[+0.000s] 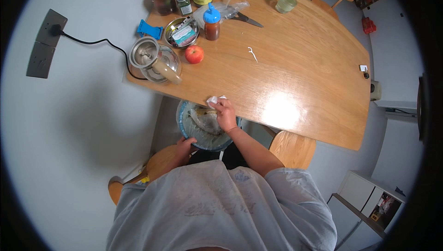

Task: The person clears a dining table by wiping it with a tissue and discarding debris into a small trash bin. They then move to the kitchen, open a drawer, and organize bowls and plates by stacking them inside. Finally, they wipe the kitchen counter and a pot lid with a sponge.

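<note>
My right hand (pixel 226 114) pinches a crumpled white tissue (pixel 214 101) at the near edge of the wooden table (pixel 311 78). Below that edge, my left hand (pixel 185 144) grips the rim of a round trash bin (pixel 207 139) with a translucent liner and a blue rim. Some waste in clear plastic (pixel 204 121) lies inside it. Part of the bin is hidden by my right hand and the tabletop. A red apple (pixel 194 54) and a glass electric kettle (pixel 160 65) stand on the table beyond the tissue.
Farther back are a blue-topped sauce bottle (pixel 211 24), a metal bowl of small packages (pixel 181 33), scissors (pixel 247 19), several jars and a glass cup (pixel 286 2). A white floss pick (pixel 252 54) lies mid-table. Wooden chairs (pixel 294 149) flank me. The kettle's black cord (pixel 104 40) runs to a wall socket.
</note>
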Demonstrator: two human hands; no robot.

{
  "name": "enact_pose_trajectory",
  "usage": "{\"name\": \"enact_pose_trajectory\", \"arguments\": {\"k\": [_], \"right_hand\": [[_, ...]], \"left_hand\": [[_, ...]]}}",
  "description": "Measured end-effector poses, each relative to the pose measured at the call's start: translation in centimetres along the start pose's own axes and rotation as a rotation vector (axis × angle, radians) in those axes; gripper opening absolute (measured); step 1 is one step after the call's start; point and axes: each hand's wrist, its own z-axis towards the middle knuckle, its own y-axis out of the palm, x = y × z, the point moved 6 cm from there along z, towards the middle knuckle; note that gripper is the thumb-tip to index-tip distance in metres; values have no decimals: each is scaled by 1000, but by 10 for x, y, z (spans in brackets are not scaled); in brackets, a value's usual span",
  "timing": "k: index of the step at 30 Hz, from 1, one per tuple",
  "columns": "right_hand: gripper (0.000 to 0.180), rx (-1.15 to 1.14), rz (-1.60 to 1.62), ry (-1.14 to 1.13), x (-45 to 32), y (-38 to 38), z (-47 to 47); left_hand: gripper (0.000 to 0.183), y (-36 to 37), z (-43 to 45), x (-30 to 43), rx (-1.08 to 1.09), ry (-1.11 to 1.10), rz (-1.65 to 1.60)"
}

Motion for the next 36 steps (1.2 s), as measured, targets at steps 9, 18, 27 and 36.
{"name": "enact_pose_trajectory", "arguments": {"k": [9, 18, 27, 36], "right_hand": [[32, -148, 273, 18, -13, -17, -13], [19, 381, -272, 77, 76, -142, 143], [15, 40, -722, 20, 101, -122, 187], [16, -167, -100, 4, 51, -31, 185]], "left_hand": [[47, 6, 2, -9, -90, -4, -13], [45, 21, 1, -15, 36, -25, -96], [37, 37, 21, -36, 144, 12, -228], [30, 47, 29, -51, 201, -2, -235]]}}
